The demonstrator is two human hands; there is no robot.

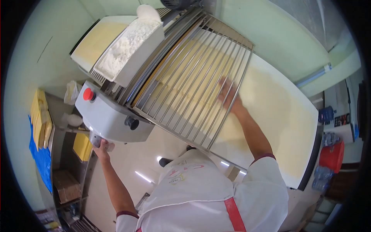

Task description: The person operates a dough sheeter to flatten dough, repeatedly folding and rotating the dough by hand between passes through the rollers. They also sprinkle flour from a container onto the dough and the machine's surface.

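A dough sheeter stands before me, with a wire guard point(193, 85) over its right-hand belt point(278, 104). My left hand point(102, 149) is wrapped round a grey lever point(95, 139) below the machine's control housing point(112, 116). On the right side, my right hand point(230, 94) reaches under the bars of the guard, low over the belt, with fingers stretched out and slightly blurred. Pale yellow dough point(185, 87) lies under the guard, just left of that hand. A white flour tray point(129, 48) with a round white scoop point(148, 13) sits on top of the rollers.
A red stop button point(89, 94) and a black knob point(131, 123) are on the housing. Shelves at left hold yellow packages point(40, 116), a blue sheet point(39, 154) and a cardboard box point(66, 186). A red bucket point(331, 156) and water bottles point(321, 179) stand at right.
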